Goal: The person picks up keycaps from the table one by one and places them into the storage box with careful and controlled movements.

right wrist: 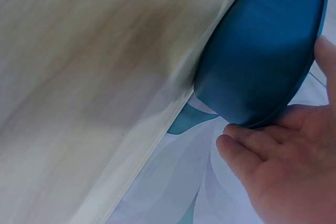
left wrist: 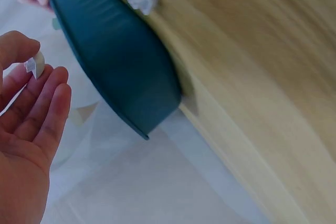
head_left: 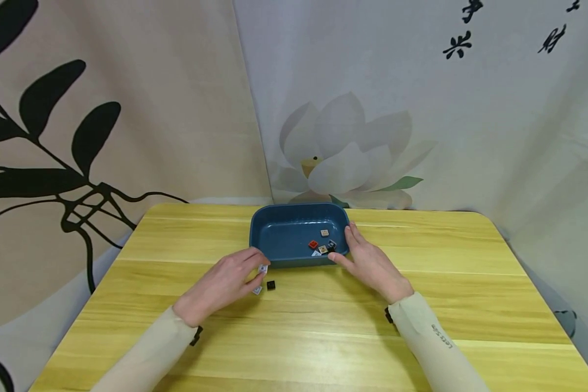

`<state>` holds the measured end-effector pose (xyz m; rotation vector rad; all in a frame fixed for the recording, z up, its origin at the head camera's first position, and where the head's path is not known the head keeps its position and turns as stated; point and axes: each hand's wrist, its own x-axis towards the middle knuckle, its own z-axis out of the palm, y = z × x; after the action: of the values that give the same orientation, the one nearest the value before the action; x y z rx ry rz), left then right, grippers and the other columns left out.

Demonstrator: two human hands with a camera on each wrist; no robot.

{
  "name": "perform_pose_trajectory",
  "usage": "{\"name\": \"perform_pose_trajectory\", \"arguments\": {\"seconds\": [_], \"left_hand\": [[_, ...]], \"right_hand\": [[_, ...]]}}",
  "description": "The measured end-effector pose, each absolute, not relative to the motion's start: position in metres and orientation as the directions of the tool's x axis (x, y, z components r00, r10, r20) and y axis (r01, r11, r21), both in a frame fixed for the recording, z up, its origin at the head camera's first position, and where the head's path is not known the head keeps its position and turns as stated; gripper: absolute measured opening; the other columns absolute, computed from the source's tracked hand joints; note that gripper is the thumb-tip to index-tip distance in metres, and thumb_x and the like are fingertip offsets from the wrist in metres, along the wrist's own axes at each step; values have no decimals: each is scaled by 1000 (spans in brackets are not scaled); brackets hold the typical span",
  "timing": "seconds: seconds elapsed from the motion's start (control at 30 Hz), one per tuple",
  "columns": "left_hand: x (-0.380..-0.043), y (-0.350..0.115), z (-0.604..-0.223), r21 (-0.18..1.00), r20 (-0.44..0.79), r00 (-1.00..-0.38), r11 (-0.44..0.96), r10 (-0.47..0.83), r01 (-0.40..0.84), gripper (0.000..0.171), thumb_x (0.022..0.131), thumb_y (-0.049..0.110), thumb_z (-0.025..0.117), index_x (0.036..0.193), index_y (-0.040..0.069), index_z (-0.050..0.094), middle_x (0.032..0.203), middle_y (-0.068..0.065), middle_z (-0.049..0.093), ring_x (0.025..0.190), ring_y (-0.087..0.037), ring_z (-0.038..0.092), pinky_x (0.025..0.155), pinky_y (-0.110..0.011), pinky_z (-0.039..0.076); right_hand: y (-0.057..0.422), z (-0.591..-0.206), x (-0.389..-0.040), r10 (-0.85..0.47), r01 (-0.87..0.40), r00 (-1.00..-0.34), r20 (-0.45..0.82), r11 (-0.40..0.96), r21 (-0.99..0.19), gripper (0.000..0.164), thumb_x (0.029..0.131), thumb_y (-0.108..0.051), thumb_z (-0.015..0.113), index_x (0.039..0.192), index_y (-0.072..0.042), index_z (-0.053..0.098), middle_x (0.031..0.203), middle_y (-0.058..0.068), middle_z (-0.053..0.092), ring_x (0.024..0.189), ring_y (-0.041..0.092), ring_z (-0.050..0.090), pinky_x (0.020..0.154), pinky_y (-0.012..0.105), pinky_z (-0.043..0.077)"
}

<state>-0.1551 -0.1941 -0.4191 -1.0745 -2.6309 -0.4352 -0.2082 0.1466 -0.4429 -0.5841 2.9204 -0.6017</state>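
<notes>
My left hand point(head_left: 227, 277) pinches a small white keycap point(head_left: 263, 268) between thumb and fingers, just outside the front left corner of a deep blue rectangular dish point(head_left: 279, 262). In the left wrist view the same keycap point(left wrist: 35, 65) shows at the fingertips. Under that hand lie a black keycap point(head_left: 271, 285) and another white keycap point(head_left: 257, 290) on the table. My right hand point(head_left: 372, 267) holds the dish's right front corner, thumb at the front rim and fingers along the right end. Inside the dish, toward the right, are a red keycap point(head_left: 313, 244) and several white and dark ones.
The dish stands near the back edge of a wooden table point(head_left: 323, 337). Behind the table hangs a pale cloth point(head_left: 201, 109) printed with leaves, a lotus and dark characters.
</notes>
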Motion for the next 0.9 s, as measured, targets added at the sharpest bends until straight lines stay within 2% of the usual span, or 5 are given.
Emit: {"name": "perform_pose_trajectory", "arguments": {"seconds": [0.17,0.37,0.63,0.9], "left_hand": [[-159,-184,-415,141,390,-679,688,623,712,14,94,11,75,108,9,73,105,1,68,86,-9,66,72,-21,57],[-166,-174,-413,166,423,-684,692,594,703,15,95,12,75,109,7,74,107,-1,69,89,-12,68,75,-23,58],[-174,-161,-412,218,451,-711,705,540,674,16,94,12,77,109,8,75,107,-2,70,90,-14,69,76,-26,59],[-182,-149,-409,231,420,-755,745,504,626,17,97,17,76,112,9,77,109,-2,72,95,-15,70,81,-27,59]], "right_hand": [[147,-443,-208,-386,-343,-922,-28,849,-401,98,101,-66,49,161,7,21,170,25,12,148,45,35,114,54,39],[146,-442,-209,-384,-339,-923,-32,850,-403,97,102,-65,50,161,7,21,170,25,12,148,44,35,114,54,39],[147,-443,-209,-383,-341,-923,-27,851,-398,97,101,-64,52,161,6,21,170,25,13,147,44,37,114,54,40],[147,-442,-210,-383,-345,-923,-21,853,-393,97,101,-64,52,160,7,23,169,26,15,147,44,37,114,53,40]]}}
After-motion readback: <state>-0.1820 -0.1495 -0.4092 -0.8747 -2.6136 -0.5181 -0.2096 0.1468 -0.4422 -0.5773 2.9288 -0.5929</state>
